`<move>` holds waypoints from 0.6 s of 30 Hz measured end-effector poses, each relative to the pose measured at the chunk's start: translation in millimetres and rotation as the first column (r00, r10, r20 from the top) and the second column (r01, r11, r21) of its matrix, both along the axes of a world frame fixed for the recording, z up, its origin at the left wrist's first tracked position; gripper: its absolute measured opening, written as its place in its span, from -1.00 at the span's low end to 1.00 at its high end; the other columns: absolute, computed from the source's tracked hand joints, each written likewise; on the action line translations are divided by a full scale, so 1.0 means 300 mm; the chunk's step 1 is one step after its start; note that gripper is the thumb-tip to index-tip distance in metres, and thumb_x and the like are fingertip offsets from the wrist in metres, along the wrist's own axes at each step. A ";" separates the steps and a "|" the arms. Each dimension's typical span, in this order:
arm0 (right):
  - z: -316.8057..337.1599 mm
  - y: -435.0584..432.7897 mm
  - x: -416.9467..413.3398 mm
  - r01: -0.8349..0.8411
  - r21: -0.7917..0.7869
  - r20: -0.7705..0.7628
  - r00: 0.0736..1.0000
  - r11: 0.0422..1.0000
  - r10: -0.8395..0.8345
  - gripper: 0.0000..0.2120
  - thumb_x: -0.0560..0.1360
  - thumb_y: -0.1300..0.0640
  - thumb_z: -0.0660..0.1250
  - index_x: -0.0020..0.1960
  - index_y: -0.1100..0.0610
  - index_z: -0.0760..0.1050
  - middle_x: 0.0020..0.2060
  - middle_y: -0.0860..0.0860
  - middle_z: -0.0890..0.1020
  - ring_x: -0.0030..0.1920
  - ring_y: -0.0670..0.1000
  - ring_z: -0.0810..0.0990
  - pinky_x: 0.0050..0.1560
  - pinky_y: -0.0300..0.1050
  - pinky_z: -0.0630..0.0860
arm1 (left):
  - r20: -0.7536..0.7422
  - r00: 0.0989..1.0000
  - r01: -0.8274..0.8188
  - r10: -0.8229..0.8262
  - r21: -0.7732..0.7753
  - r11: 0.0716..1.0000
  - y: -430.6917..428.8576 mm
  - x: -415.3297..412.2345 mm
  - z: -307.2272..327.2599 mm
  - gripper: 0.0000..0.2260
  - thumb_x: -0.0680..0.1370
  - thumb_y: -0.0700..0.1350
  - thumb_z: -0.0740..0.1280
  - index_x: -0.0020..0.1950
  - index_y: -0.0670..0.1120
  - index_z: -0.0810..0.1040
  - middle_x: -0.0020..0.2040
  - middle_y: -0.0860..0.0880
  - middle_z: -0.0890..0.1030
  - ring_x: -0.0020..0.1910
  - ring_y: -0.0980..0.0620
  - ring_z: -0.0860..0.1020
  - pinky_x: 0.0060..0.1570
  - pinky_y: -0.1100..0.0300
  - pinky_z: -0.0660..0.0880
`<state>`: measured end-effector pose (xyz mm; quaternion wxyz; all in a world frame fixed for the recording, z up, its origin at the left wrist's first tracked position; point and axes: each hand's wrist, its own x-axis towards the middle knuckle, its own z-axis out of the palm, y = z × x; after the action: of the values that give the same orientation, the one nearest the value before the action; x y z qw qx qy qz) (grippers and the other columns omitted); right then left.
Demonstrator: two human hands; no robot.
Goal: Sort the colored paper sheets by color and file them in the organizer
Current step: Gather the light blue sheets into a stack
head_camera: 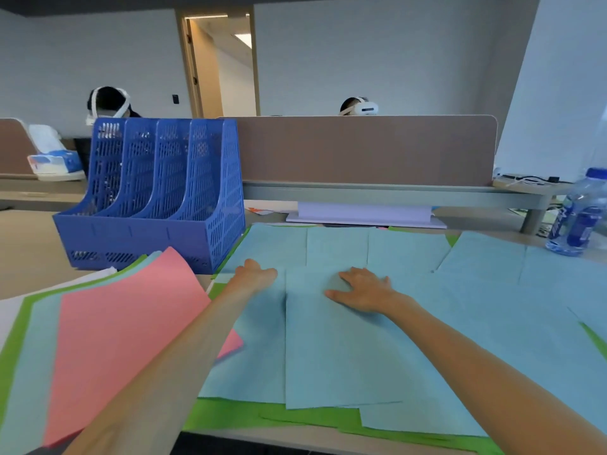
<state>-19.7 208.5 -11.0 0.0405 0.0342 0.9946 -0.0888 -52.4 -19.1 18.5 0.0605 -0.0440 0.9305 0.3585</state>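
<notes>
On the desk (29, 244), blue sheets (345, 349) overlap green ones (230, 415). Right hand (364, 292) lies flat, fingers spread; left hand (256, 274) curls at a sheet's edge, grip unclear. The organizer (157, 192) stands behind.

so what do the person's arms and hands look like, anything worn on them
Both arms are bare along all that shows, with no sleeves in view. The left hand and the right hand wear no gloves, and no watch, bracelet or ring is visible on either. No cables or markings show.

Green sheets (230, 413) mostly buried under blue sheets (331, 349); water bottle (578, 218) cut by right edge.
</notes>
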 end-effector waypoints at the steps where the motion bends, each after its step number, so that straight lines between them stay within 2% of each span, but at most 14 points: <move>1: -0.002 -0.012 -0.006 -0.001 0.005 0.011 1.000 1.000 0.001 -0.25 0.46 -0.44 0.06 0.52 -0.07 0.16 0.53 -0.04 0.13 0.53 0.03 0.05 0.42 0.33 0.02 | 0.018 1.000 -0.022 0.021 0.017 1.000 -0.016 0.001 -0.001 -0.42 0.60 -0.03 0.16 0.54 -0.21 0.05 0.53 -0.17 0.17 0.48 -0.16 0.21 0.35 0.09 0.24; 4: 0.001 -0.051 -0.013 -0.007 -0.039 0.011 1.000 0.999 0.008 -0.24 0.47 -0.43 0.08 0.54 -0.06 0.11 0.56 0.00 0.01 0.55 0.04 -0.08 0.47 0.25 -0.03 | 0.029 0.998 -0.062 0.061 0.068 0.996 -0.051 0.002 0.000 -0.41 0.59 -0.06 0.19 0.54 -0.23 0.05 0.50 -0.17 0.21 0.45 -0.15 0.24 0.31 0.10 0.27; 6: 0.014 -0.060 -0.002 0.044 -0.072 -0.054 0.997 0.996 -0.048 -0.23 0.47 -0.41 0.10 0.54 -0.02 0.12 0.56 0.05 -0.01 0.56 0.08 -0.11 0.49 0.15 0.00 | 0.048 0.995 -0.090 0.085 0.123 0.988 -0.069 -0.014 -0.006 -0.40 0.56 -0.08 0.23 0.53 -0.22 0.10 0.47 -0.17 0.26 0.41 -0.17 0.28 0.29 0.08 0.31; 8: 0.027 -0.039 0.011 0.148 -0.107 -0.071 0.985 0.983 -0.156 -0.24 0.47 -0.39 0.12 0.50 0.05 0.18 0.52 0.12 0.11 0.54 0.14 0.00 0.45 0.10 0.12 | 0.070 0.992 -0.114 0.102 0.200 0.973 -0.079 -0.029 0.000 -0.41 0.52 -0.08 0.30 0.49 -0.21 0.18 0.39 -0.18 0.34 0.33 -0.18 0.37 0.24 0.05 0.38; 9: 0.033 -0.023 0.015 0.180 -0.116 -0.032 0.982 0.977 -0.185 -0.24 0.47 -0.39 0.15 0.48 0.08 0.22 0.48 0.15 0.21 0.51 0.16 0.10 0.42 0.07 0.19 | 0.082 0.991 -0.126 0.109 0.234 0.964 -0.089 -0.053 -0.015 -0.40 0.48 -0.08 0.34 0.45 -0.21 0.23 0.35 -0.19 0.39 0.28 -0.19 0.42 0.21 0.03 0.43; 12: 0.035 0.005 0.031 0.184 -0.111 0.083 0.981 0.977 -0.175 -0.24 0.40 -0.38 0.24 0.38 0.14 0.31 0.37 0.14 0.41 0.38 0.16 0.36 0.33 0.01 0.36 | 0.079 0.993 -0.103 0.083 0.287 0.952 -0.096 -0.066 -0.026 -0.32 0.28 -0.05 0.42 0.34 -0.24 0.33 0.25 -0.18 0.49 0.16 -0.17 0.51 0.16 -0.01 0.50; 14: 0.031 -0.001 0.045 0.164 -0.082 0.062 0.985 0.983 -0.159 -0.27 0.43 -0.36 0.23 0.37 0.15 0.33 0.34 0.14 0.43 0.35 0.15 0.39 0.31 -0.01 0.38 | 0.053 0.996 -0.088 0.076 0.292 0.952 -0.090 -0.047 -0.016 -0.36 0.32 -0.07 0.46 0.31 -0.21 0.30 0.23 -0.10 0.43 0.16 -0.10 0.45 0.13 0.10 0.44; 16: 0.020 -0.014 0.057 0.155 -0.066 0.034 0.988 0.986 -0.153 -0.29 0.47 -0.34 0.19 0.39 0.16 0.33 0.35 0.16 0.40 0.38 0.16 0.35 0.33 -0.01 0.36 | 0.045 0.996 -0.083 0.073 0.308 0.948 -0.100 -0.039 -0.014 -0.36 0.36 -0.11 0.46 0.36 -0.23 0.29 0.27 -0.13 0.42 0.22 -0.15 0.44 0.16 0.08 0.43; 17: 0.020 -0.022 0.058 0.156 -0.060 0.027 0.988 0.986 -0.155 -0.30 0.48 -0.34 0.17 0.40 0.15 0.32 0.36 0.17 0.38 0.39 0.17 0.32 0.34 -0.01 0.34 | 0.044 0.997 -0.079 0.068 0.305 0.949 -0.110 -0.038 -0.014 -0.41 0.39 -0.15 0.44 0.35 -0.27 0.32 0.24 -0.16 0.45 0.20 -0.18 0.47 0.13 0.06 0.46; 18: 0.018 -0.028 0.057 0.154 -0.056 0.025 0.988 0.987 -0.153 -0.30 0.48 -0.34 0.16 0.41 0.15 0.32 0.37 0.18 0.36 0.40 0.17 0.30 0.35 0.00 0.33 | 0.040 0.997 -0.074 0.064 0.311 0.948 -0.122 -0.038 -0.017 -0.54 0.43 -0.21 0.40 0.27 -0.31 0.39 0.12 -0.19 0.51 0.08 -0.19 0.52 0.01 0.07 0.49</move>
<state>-2.8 200.2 -5.5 0.0449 0.1103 0.9856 -0.1201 -63.9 -55.8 13.5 0.0679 -0.0717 0.8591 0.5023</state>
